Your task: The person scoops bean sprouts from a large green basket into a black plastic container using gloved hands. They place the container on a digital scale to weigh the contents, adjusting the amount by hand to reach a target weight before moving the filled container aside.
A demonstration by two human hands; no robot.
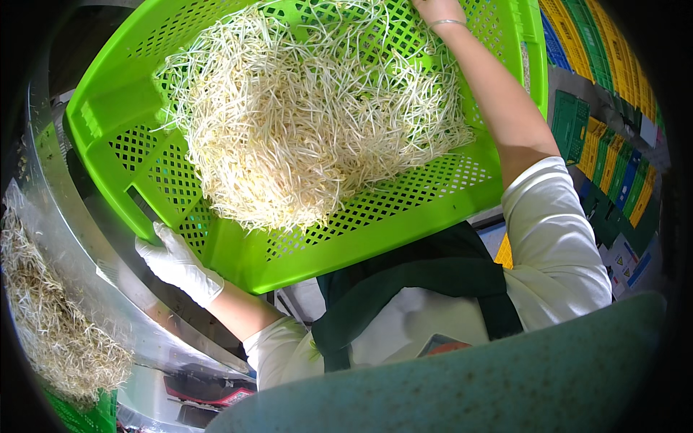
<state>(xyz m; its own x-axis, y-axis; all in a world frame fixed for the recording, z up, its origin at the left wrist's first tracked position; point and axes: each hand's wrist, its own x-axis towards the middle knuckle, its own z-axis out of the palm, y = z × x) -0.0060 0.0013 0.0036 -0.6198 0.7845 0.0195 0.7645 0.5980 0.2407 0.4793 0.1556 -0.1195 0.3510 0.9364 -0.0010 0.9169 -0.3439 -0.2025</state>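
A large bright green plastic basket (357, 251) with lattice walls fills the upper view, tilted. A heap of bean sprouts (281, 124) lies in it, thick toward the near left and thinner at the far side. My left hand (181, 265), in a white glove, grips the basket's left rim beside its handle slot. My right arm reaches across the basket's right side. At the top edge of the picture is my right hand (436, 10), with a thin bracelet at its wrist; its fingers are cut off by the frame, so what they hold cannot be seen.
A curved metal edge (76, 200) runs along the left, beside a pile of brownish sprouts (59, 303) above a darker green crate (92, 414). Stacks of yellow, green and blue crates (617, 168) stand at the right. A green cap brim (460, 373) crosses the bottom.
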